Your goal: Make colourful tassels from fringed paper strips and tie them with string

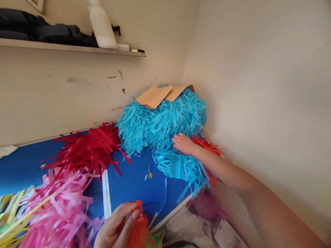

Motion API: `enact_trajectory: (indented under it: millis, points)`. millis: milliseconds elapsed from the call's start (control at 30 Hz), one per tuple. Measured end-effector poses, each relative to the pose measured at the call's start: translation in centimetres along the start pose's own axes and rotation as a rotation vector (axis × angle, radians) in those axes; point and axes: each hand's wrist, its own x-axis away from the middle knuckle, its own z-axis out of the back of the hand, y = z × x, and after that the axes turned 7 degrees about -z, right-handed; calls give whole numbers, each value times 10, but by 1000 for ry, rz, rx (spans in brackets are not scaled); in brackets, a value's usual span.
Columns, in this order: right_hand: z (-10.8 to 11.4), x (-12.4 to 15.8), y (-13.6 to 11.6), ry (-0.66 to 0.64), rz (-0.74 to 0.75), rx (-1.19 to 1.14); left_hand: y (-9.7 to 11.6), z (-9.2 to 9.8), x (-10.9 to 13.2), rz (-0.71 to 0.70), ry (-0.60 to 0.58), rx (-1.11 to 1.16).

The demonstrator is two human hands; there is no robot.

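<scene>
My right hand [183, 143] reaches far forward and rests on the lower edge of a big heap of light blue paper fringe [160, 120]; its fingers are curled into the strips. A smaller bunch of blue fringe [178, 167] lies under my forearm. My left hand [117, 225] is near the bottom edge, fingers pinched on a piece of red-orange paper [138, 227]. Dark red fringe [90, 150] lies left of the blue heap, pink fringe [59, 210] in front of it, and yellow strips [10, 220] at the far left.
The fringes lie on a blue tabletop [134, 186] set in a wall corner. Brown paper pieces [157, 94] sit on top of the blue heap. Orange fringe [207, 144] lies by the right wall. A shelf [77, 48] above holds a white bottle [102, 24] and dark items.
</scene>
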Motion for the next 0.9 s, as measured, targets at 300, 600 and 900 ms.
enact_trajectory:
  millis: [300, 600, 900]
  points:
    - [42, 58, -82, 319, -200, -761, 5, -10, 2, 623, 279, 625]
    - [26, 104, -211, 367, -179, -964, 22, -12, 2, 654, 337, 919]
    - [21, 103, -210, 405, -181, -902, 13, -7, 10, 595, 356, 931]
